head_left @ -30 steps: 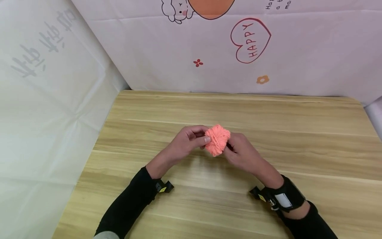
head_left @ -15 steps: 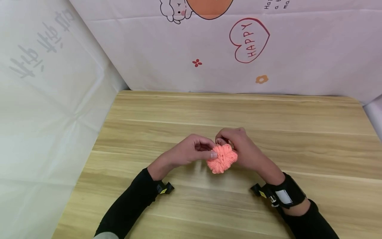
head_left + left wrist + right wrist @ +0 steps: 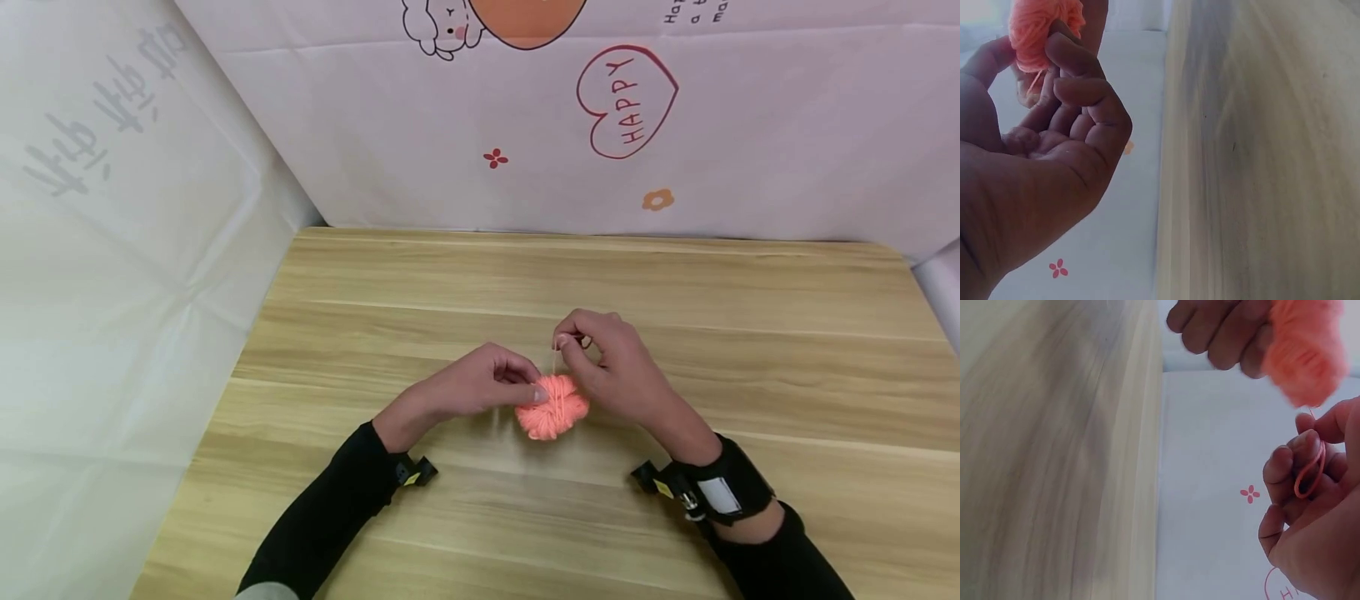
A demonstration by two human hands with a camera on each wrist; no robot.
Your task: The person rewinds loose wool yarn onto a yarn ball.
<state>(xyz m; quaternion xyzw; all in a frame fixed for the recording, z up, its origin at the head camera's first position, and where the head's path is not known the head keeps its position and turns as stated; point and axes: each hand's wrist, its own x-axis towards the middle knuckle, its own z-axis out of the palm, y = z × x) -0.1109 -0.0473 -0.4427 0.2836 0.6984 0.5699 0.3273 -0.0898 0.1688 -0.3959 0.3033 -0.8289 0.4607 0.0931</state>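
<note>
A small coral-pink ball of yarn (image 3: 553, 410), wound in a lobed shape, is held above the table in the head view. My left hand (image 3: 480, 382) pinches its left side between thumb and fingers. Just beyond the ball, my right hand (image 3: 618, 362) pinches a thin yarn strand (image 3: 555, 360) that runs up taut from the ball. The right wrist view shows a loop of yarn (image 3: 1310, 478) hanging across the right hand's curled fingers (image 3: 1280, 464). In the left wrist view the ball (image 3: 1038, 31) sits at the left thumb and fingertips.
A wooden table (image 3: 360, 283) lies beneath both hands. A white printed cloth (image 3: 420, 150) rises behind its far edge, and another white sheet (image 3: 135, 333) hangs along the left side. Black bands with small cameras (image 3: 675, 492) are strapped to both wrists.
The ball has come nearer the body with the left hand. My right hand has left the ball's side and moved up and away, drawing the strand out longer.
</note>
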